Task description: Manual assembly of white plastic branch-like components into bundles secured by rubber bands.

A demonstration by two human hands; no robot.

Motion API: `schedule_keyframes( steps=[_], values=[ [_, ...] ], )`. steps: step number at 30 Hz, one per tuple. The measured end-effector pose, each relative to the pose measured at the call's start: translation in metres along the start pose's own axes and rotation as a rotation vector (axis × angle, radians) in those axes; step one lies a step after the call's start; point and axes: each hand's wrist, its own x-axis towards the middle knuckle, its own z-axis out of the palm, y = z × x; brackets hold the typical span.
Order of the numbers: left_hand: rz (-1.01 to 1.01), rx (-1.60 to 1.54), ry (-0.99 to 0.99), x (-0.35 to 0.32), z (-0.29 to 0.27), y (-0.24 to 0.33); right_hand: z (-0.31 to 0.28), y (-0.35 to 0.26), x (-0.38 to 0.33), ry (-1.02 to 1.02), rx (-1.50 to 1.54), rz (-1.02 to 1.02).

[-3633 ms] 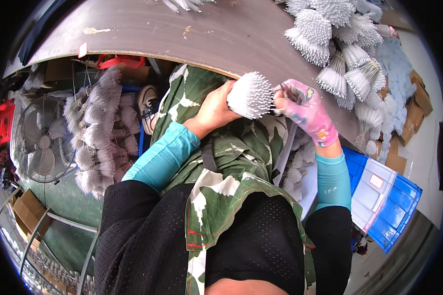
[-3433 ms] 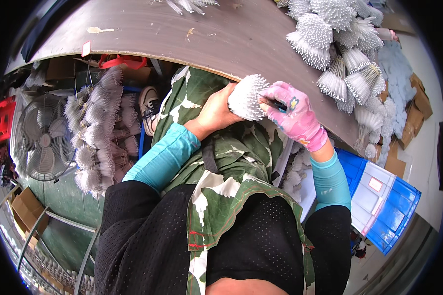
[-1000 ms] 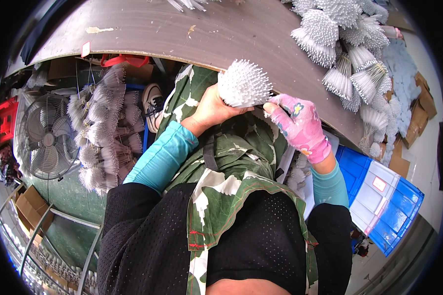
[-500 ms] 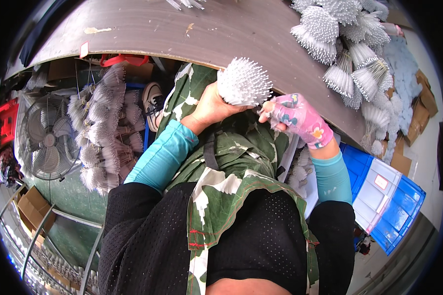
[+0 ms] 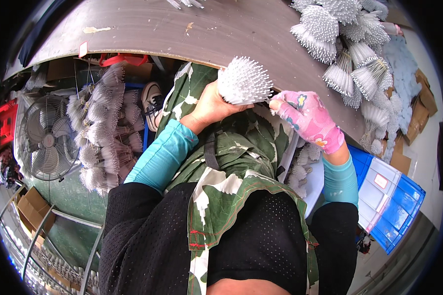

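Observation:
My bare left hand (image 5: 212, 105) is wrapped round a bundle of thin white stems with beaded tips (image 5: 244, 81), held above my lap at the table's near edge. Its domed head of white tips faces up; the stem ends below are hidden. To the right of the bundle, a little apart from it, is my right hand (image 5: 307, 118) in a pink flowered fingerless glove. Thumb and fingers are pinched together there, and anything between them is too small to make out.
Similar white bundles lie heaped on the brown table (image 5: 221, 34) at the far right. More bundles (image 5: 103, 118) hang at the left beside a standing fan (image 5: 49, 140). A blue-and-white crate (image 5: 384, 196) stands right of my arm, with a metal rail (image 5: 76, 218) at lower left.
My right hand has drawn away from the bundle, slightly to the right, and its wrist has turned. My left hand and the bundle have hardly moved.

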Motion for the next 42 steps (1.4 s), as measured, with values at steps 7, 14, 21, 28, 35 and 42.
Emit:
schedule_keyframes(
  steps=[7, 14, 21, 28, 35, 42],
  values=[
    [0.016, 0.006, 0.012, 0.001, 0.0, 0.0, -0.004, -0.002, 0.008, -0.003, -0.207, -0.132],
    [0.007, 0.017, -0.002, 0.001, -0.001, -0.005, -0.014, -0.007, 0.019, -0.05, -0.473, -0.159],
    [0.009, 0.018, 0.008, 0.001, 0.0, -0.001, -0.02, -0.025, 0.023, -0.079, -0.638, -0.215],
    [-0.012, 0.028, 0.007, 0.0, -0.001, -0.001, -0.028, -0.021, 0.035, -0.227, -0.487, -0.156],
    [-0.011, 0.044, -0.015, 0.001, -0.002, -0.004, -0.04, -0.023, 0.046, -0.392, -0.176, 0.215],
    [0.026, 0.055, 0.01, 0.001, -0.001, -0.001, -0.04, -0.024, 0.06, -0.484, -0.378, 0.011]
  ],
)
